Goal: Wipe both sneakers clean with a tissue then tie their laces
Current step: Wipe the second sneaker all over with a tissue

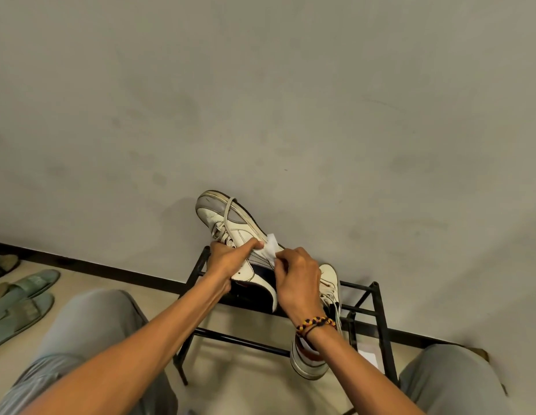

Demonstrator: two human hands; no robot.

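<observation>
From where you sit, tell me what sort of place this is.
Probably a home entryway or shoe corner: a black metal shoe rack stands against a plain wall, slippers lie on the floor at the left, and a second sneaker rests on the rack.

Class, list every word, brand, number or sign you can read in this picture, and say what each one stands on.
None can be read.
Held sneaker: stripes only, no legible brand.
Second sneaker: no lettering shows.
Tissue: blank.
White paper under the rack: no print shows.
</observation>
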